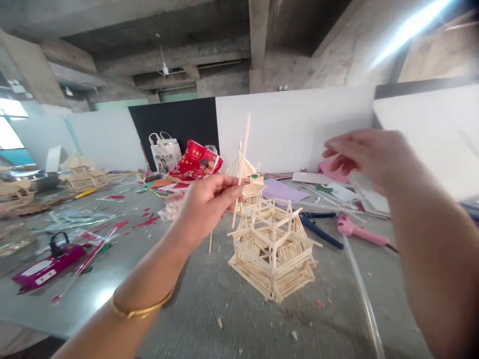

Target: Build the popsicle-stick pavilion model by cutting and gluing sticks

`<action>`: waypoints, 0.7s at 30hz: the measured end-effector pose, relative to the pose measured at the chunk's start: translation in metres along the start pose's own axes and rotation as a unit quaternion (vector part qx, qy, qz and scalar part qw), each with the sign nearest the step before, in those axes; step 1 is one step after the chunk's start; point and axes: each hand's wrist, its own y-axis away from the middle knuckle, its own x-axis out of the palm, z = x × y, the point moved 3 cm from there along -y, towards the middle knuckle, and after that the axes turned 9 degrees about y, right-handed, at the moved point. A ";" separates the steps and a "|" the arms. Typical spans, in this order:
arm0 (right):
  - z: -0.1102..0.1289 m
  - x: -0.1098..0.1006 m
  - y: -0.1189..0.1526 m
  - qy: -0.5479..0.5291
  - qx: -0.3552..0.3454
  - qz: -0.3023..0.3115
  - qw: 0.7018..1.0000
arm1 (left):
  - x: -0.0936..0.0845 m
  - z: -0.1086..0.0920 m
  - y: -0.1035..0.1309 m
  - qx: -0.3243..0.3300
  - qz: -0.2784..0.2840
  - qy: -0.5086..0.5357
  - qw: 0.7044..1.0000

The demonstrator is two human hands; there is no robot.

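My left hand (204,204) pinches a thin wooden stick (246,137) between thumb and fingers, holding it nearly upright. Just right of and below that hand, a multi-sided open frame model made of wooden sticks (274,249) stands on the grey table. Behind it is a second stick model with a pointed roof (241,167), partly hidden by my left hand and the stick. My right hand (364,152) is raised at the right, slightly blurred, with loosely bent fingers apart and nothing visible in them. Below it lie a pink glue gun (361,233) and dark blue-handled pliers (324,234).
On the left are a purple power strip (52,264), scattered plastic strips (71,219), a yellow cutter (85,193) and more stick models (82,177). A red bag (194,160) and a white tote (164,154) stand behind. A clear glue stick (362,294) lies at the right.
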 end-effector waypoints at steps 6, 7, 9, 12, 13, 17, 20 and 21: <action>0.008 -0.015 0.028 -0.019 -0.062 -0.031 0.997 | 0.017 -0.028 -0.021 0.048 0.092 -0.115 0.988; 0.005 -0.015 0.027 -0.021 -0.069 -0.030 0.997 | 0.017 -0.034 -0.019 0.052 0.088 -0.104 0.989; 0.002 -0.013 0.024 -0.029 -0.075 -0.028 0.996 | 0.017 -0.048 -0.017 0.060 0.066 -0.066 0.994; 0.008 -0.004 0.022 -0.035 -0.066 0.019 0.997 | 0.026 -0.058 -0.020 0.073 0.051 -0.010 0.996; 0.011 -0.001 0.024 -0.039 -0.059 0.039 0.997 | 0.031 -0.058 -0.023 0.073 0.055 -0.002 0.996; 0.023 0.007 0.032 -0.049 -0.051 0.065 0.995 | 0.052 -0.039 -0.044 0.030 0.121 -0.037 0.991; 0.022 0.008 0.033 -0.038 -0.065 0.062 0.995 | 0.057 -0.018 -0.059 -0.070 0.178 -0.049 0.980; 0.020 0.008 0.033 -0.031 -0.063 0.061 0.996 | 0.056 -0.012 -0.063 -0.109 0.185 -0.039 0.976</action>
